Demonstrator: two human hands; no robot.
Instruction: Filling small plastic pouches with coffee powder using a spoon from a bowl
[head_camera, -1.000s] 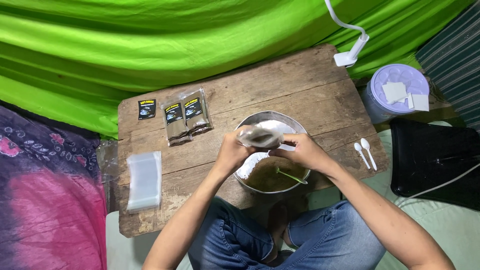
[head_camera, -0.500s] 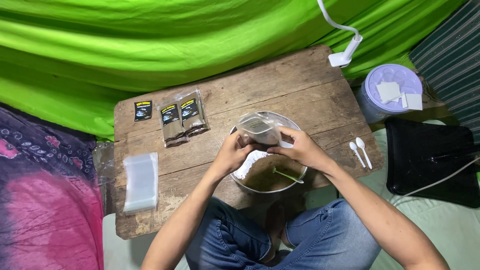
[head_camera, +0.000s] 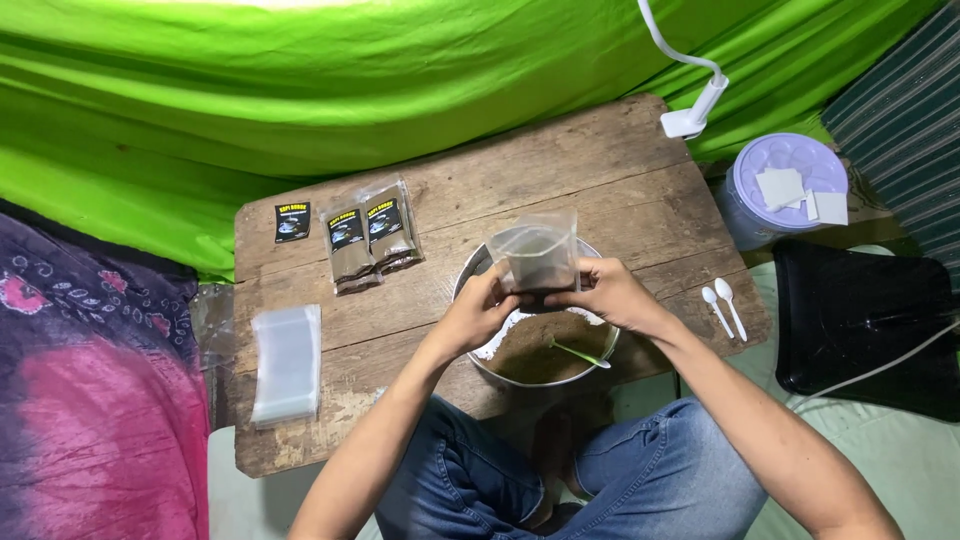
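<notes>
Clear plastic, in the form of a small see-through pouch with dark brown powder settled in its lower half, stands upright between both hands above a round metal bowl. The left hand pinches the pouch's lower left corner, fingers closed on the plastic, and the right hand grips the lower right edge the same way, so the two hands sit close together with the pouch between them. The bowl rests on a weathered wooden table and holds a heap of brown powder with some white powder along its near left rim; a thin green spoon lies in the powder, handle pointing to the right. At the table's left edge lies a stack of empty clear plastic bags. Farther back on the left are three filled packets with black labels, two of them just beside each other and a smaller one apart on the left. Two white plastic spoons lie side by side near the right edge. Beyond that edge stands a lilac lidded tub with white paper pieces on top, and near it a black tray. Green cloth hangs behind the table.
</notes>
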